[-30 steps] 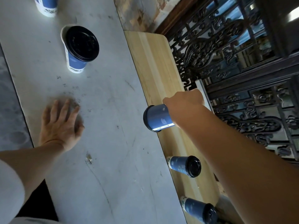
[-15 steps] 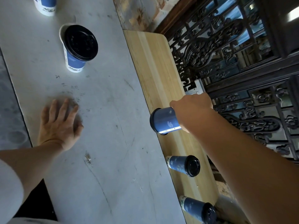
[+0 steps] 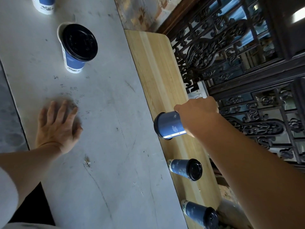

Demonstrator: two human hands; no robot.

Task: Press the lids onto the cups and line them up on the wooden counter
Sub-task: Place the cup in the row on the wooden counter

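My right hand (image 3: pixel 197 113) grips a blue paper cup (image 3: pixel 170 125) from above, over the wooden counter (image 3: pixel 153 63); whether it touches the wood I cannot tell. Two lidded blue cups stand on the counter nearer me, one (image 3: pixel 184 169) in the middle and one (image 3: pixel 198 214) at the bottom edge of view. On the grey marble table (image 3: pixel 107 129) stands a blue cup with a black lid (image 3: pixel 77 47) resting loosely off-centre. Another blue cup (image 3: pixel 43 4) is cut off at the top. My left hand (image 3: pixel 57 128) rests flat on the marble, fingers spread.
A dark carved wooden screen (image 3: pixel 239 63) runs along the far side of the counter. A small white box-like item (image 3: pixel 198 91) sits at the counter's far edge by my right hand. The marble's left edge drops to a grey floor (image 3: pixel 8 113).
My right hand has carried the blue cup rightward and lower, from the marble's edge to over the wooden counter. My left hand has stayed flat on the marble.
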